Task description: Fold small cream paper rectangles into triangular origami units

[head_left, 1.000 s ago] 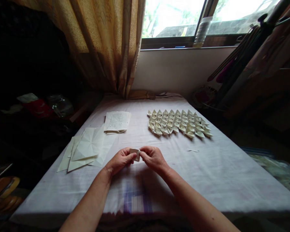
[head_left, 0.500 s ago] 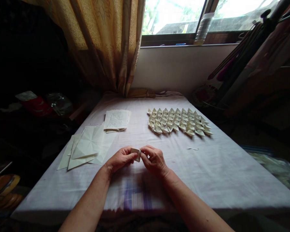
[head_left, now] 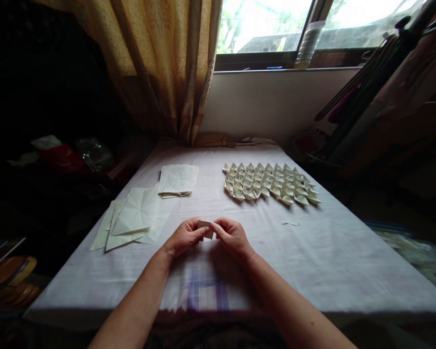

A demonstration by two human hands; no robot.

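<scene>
A small folded piece of paper (head_left: 205,224) is held up between both hands, just above the near middle of the table. My left hand (head_left: 186,236) pinches its left side, thumb across the front. On the right side, my right hand (head_left: 231,237) grips the same paper between thumb and fingers. Beyond them to the right stand several folded paper boats (head_left: 271,183), packed in close rows. To the left lie loose creased paper sheets (head_left: 132,213), overlapping each other. A stack of handwritten paper (head_left: 178,179) sits behind these sheets.
A pale cloth covers the table (head_left: 312,261). A thin white strip (head_left: 290,224) lies right of my hands. A curtain (head_left: 160,72) hangs at the far left edge, and a clear plastic bottle (head_left: 308,44) stands on the window sill.
My right thumb and fingers have moved in over the folded paper's edge, so less of it shows. The view has shifted slightly.
</scene>
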